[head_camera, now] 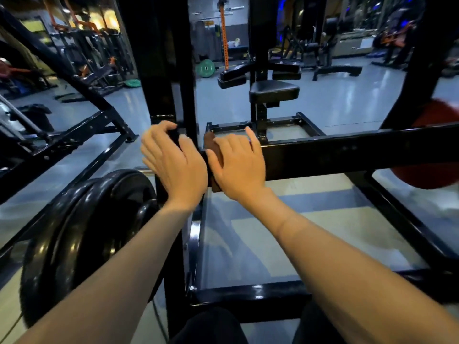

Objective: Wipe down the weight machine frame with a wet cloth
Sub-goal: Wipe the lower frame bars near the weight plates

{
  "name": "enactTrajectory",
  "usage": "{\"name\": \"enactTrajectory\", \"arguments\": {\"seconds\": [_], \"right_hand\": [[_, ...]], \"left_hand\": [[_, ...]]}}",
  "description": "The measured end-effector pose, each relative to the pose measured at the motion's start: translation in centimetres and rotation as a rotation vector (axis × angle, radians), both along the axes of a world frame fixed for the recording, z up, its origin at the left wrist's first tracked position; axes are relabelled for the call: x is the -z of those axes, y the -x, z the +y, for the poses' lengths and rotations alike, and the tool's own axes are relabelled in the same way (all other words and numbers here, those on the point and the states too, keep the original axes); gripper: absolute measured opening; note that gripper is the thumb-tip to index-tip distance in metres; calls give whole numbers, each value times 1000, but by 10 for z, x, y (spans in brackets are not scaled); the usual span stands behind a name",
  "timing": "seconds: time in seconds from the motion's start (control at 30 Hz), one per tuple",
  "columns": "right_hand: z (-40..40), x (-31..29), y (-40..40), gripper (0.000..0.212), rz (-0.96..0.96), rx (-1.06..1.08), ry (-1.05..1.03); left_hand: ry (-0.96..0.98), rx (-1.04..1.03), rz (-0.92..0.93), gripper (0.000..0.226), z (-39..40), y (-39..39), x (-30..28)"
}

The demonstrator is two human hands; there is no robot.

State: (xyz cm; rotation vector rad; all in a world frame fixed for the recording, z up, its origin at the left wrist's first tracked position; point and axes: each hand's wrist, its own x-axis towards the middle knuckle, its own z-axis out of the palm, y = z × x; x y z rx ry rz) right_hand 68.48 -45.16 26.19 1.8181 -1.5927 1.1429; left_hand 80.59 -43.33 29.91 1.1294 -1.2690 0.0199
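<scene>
The black weight machine frame point(347, 152) has a horizontal bar that meets an upright post point(169, 70) at the middle of the view. A brown cloth point(212, 147) lies on the bar at that joint. My right hand point(238, 165) presses on the cloth with its fingers spread flat, and most of the cloth is hidden under the palm. My left hand point(171, 157) rests against the base of the upright post, fingers curved around the post's edge.
A stack of black weight plates point(82, 232) hangs at the lower left. A red plate point(437, 145) sits at the right end of the bar. Beyond the bar stand a black padded seat point(273, 91), other gym machines, and green plates point(205, 68) on the shiny floor.
</scene>
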Motion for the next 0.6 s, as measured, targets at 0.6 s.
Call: {"name": "enactTrajectory", "arguments": {"seconds": [0.6], "right_hand": [[47,-6,216,26,-255,316,96]], "left_hand": [[-665,305,-1150,37,-36,150,-37]]}}
